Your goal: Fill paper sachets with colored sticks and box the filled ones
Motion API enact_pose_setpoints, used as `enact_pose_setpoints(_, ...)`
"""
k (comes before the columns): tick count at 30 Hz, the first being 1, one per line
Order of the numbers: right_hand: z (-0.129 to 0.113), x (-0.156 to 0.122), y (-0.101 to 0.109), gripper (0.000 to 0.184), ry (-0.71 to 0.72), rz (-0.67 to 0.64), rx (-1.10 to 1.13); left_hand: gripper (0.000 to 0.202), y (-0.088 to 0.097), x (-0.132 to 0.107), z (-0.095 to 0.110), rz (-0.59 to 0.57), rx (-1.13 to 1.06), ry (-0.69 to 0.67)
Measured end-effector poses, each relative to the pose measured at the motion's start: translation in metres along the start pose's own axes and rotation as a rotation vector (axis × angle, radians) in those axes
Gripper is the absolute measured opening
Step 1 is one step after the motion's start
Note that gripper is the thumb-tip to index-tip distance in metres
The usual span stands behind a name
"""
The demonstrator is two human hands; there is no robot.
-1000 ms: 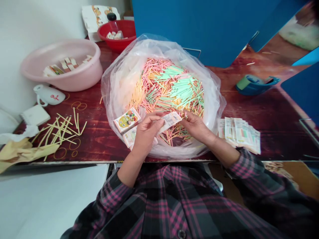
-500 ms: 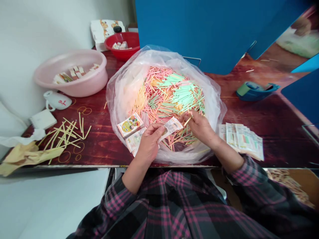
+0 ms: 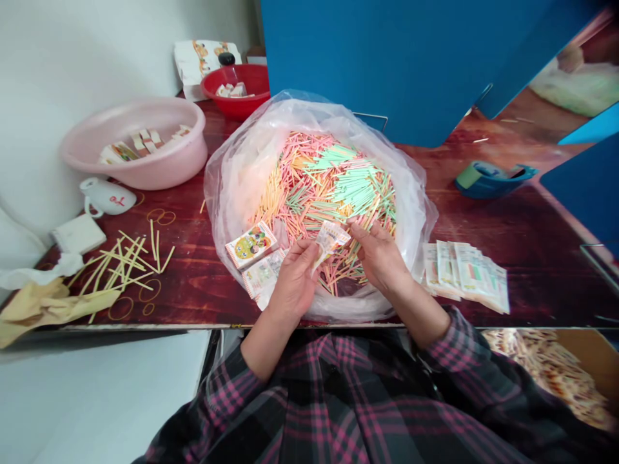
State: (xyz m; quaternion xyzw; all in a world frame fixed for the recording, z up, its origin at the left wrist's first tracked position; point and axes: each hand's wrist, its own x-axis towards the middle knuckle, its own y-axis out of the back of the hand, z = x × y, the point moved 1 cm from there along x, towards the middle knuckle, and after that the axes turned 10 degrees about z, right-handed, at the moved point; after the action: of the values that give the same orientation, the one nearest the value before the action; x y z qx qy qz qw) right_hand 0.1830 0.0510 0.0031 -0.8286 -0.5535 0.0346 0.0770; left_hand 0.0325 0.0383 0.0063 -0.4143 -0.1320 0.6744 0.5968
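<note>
A: Which elements are largest?
B: A dark red wooden surface spans the frame; a blue panel stands at top centre. At centre, a clear plastic bag lies open around a heap of pink, orange, yellow and green sticks.

A: And the vessels?
B: Upper left, a pink basin containing small packs; behind it, a smaller red basin.

A: The hands?
B: Both lie over the bag's near side, at lower centre. The left hand is closed in a pinch, thumb against fingers, on a small printed packet. The right hand is loosely curled, its fingertips just beside the packet's right end; whether it grips anything cannot be told.

A: The smaller items?
B: Right of the bag, overlapping flat packets; at left, a white mug on its side. Left of the left hand, a cartoon-printed pack. Smallest, loose pale yellow sticks, crossed at lower left.
</note>
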Motion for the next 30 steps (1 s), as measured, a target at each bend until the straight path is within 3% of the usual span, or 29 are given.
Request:
enact_pose_setpoints(3,-0.003,0.004,0.009,0.038,0.208,0.045,-0.256,0.024,0.005,-0.002,0.005,0.027,0.029,-0.051)
enact_pose_setpoints(6,-0.011,0.006,0.013,0.037,0.321,0.127,-0.26,0.028,0.005,-0.004,0.005,0.017,0.052,-0.057)
enact_pose_setpoints(11,-0.037,0.003,-0.001,0.023,0.097,0.026,0.288,0.032,0.005,-0.002,-0.004,0.03,0.065,-0.028)
enact_pose_setpoints(14,-0.055,-0.006,-0.016,0.018,0.092,0.019,0.451,0.032,0.005,-0.002,-0.007,0.028,0.064,-0.023)
enact_pose_setpoints(18,-0.064,-0.021,-0.034,0.016,0.201,0.118,0.348,0.032,0.003,-0.003,-0.009,0.009,0.065,0.011)
enact_pose_setpoints(23,-0.054,-0.028,-0.043,0.022,0.244,0.149,0.162,0.027,0.001,-0.003,-0.009,0.028,0.05,0.006)
enact_pose_setpoints(30,-0.054,-0.021,-0.043,0.016,0.322,0.158,0.279,0.028,-0.001,-0.003,-0.011,0.047,0.006,0.043)
